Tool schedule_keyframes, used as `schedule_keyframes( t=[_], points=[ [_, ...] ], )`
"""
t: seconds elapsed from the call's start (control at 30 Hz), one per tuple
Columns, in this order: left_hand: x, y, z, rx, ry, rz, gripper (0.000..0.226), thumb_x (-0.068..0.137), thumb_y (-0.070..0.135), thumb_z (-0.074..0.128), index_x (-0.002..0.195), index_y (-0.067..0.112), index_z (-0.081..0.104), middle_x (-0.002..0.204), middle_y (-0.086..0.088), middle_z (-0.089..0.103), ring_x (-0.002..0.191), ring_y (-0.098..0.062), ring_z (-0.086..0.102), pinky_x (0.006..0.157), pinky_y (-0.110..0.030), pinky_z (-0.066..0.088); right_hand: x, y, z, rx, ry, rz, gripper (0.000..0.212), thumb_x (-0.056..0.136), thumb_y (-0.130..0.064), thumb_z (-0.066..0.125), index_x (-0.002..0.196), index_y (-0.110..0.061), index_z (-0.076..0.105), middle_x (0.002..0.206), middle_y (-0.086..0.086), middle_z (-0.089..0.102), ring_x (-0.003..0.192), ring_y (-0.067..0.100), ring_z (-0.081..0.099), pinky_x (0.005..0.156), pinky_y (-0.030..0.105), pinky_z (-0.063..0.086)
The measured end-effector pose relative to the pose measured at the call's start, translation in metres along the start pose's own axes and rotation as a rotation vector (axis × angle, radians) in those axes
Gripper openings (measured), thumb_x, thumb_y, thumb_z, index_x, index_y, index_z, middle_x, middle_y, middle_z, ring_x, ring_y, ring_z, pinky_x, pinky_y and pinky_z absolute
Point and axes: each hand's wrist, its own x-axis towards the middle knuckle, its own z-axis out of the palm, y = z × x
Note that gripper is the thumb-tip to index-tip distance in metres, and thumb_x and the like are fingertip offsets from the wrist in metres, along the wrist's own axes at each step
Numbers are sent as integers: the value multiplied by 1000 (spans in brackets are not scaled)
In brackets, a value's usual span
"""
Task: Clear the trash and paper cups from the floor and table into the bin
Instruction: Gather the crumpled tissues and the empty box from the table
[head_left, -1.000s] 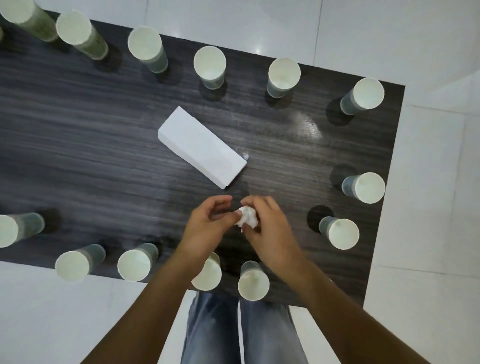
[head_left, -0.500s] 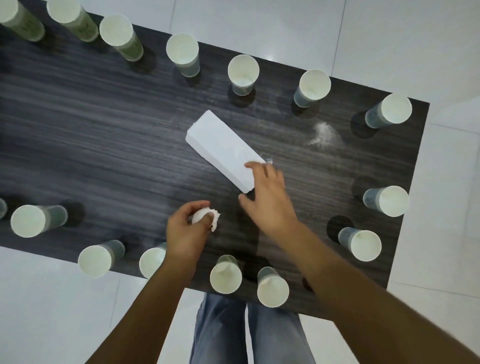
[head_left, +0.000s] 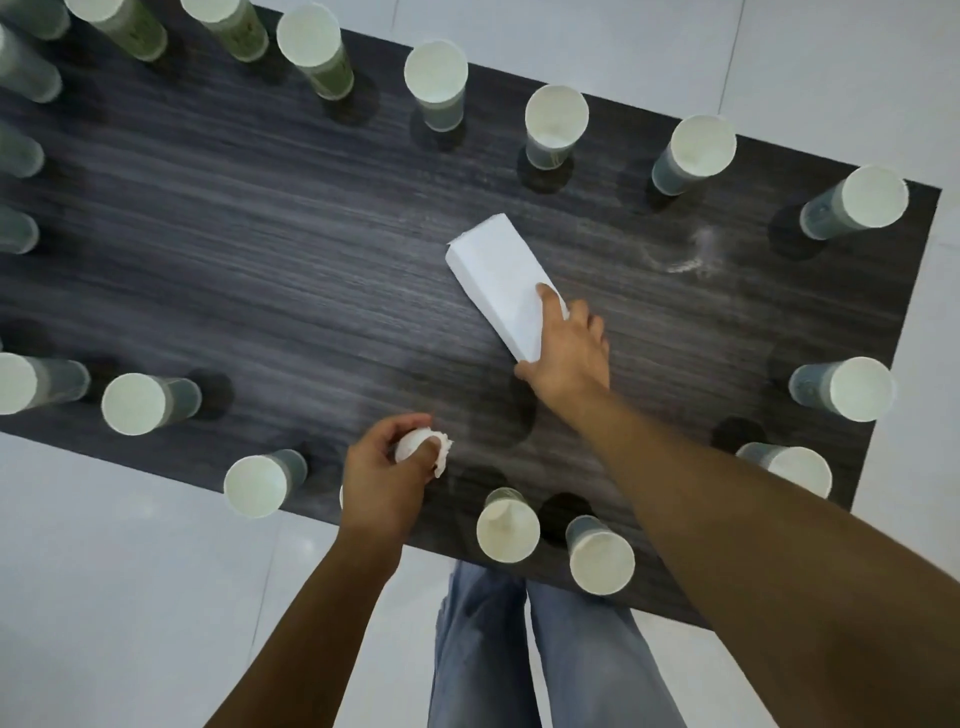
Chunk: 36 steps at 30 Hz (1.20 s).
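Along the near edge of the dark wood-grain table (head_left: 260, 270), white paper cups (head_left: 508, 529) stand uncleared, as do those lining the sides and far edge; no bin is in view, so most of the task looks undone. Just above that edge, the left hand (head_left: 387, 470) is curled tight around a crumpled white tissue wad (head_left: 415, 443). Farther in, the right hand (head_left: 569, 353) clasps the near end of a flat white rectangular box (head_left: 496, 273), thumb and fingers either side.

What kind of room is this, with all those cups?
Probably a meeting or party room after an event: a long dark table ringed with paper cups, a white box, pale tiled floor.
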Motion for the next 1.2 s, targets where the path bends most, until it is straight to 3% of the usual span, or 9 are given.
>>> schedule_keyframes(
  t=[0.13,0.3,0.47,0.63,0.7,0.77,0.87,1.0,1.2],
  points=[
    [-10,1,1,27,8,12,19,85,13,67,96,29,68,105,3,66,100,-19,62,89,-40,55,-41,14,-9,117,24,47,94,72,-35,77,145,-34,20,136,8,33,122,31,33,104,44,34],
    [-39,31,13,73,-36,106,20,88,12,63,88,32,66,92,14,63,93,-13,62,84,-33,54,-119,32,-46,227,79,71,92,72,-39,75,146,-35,20,135,5,34,119,28,33,102,42,35],
    [-97,54,39,208,-190,258,16,87,9,63,95,23,66,97,3,65,83,-7,60,72,-21,50,-210,57,-81,317,183,171,88,72,-43,71,145,-36,23,135,7,38,116,30,38,97,42,38],
    [-178,55,71,340,-423,404,20,82,2,67,97,15,65,83,11,62,73,-1,57,62,-11,48,-308,89,-95,512,320,349,81,74,-45,69,143,-37,27,138,4,40,119,26,39,98,41,41],
    [-213,47,81,429,-501,440,23,80,2,69,97,17,65,86,8,62,73,-3,57,63,-17,48,-351,101,-96,545,378,427,80,75,-45,69,143,-37,28,137,2,41,119,25,40,98,40,43],
    [-247,32,89,523,-581,471,24,80,2,69,99,16,65,94,-1,62,78,-12,58,69,-26,51,-398,113,-93,579,431,493,80,76,-46,69,143,-37,28,137,1,41,120,25,40,97,39,45],
    [-298,-1,100,645,-696,545,22,80,3,68,99,14,65,96,-7,64,69,-12,59,60,-22,51,-472,132,-79,623,503,594,79,76,-48,68,143,-38,26,139,2,40,118,25,39,94,38,46],
    [-369,-67,105,765,-855,689,17,80,8,71,94,15,65,104,-8,66,95,-21,62,84,-34,52,-582,154,-39,671,606,723,80,76,-47,67,144,-37,27,140,3,38,119,26,38,95,36,42],
    [-490,-203,87,976,-1116,745,21,80,8,71,99,16,66,113,-10,63,105,-27,61,94,-41,51,-767,165,54,822,692,979,82,75,-44,68,145,-38,26,141,1,36,123,23,34,90,34,41]
  ],
)
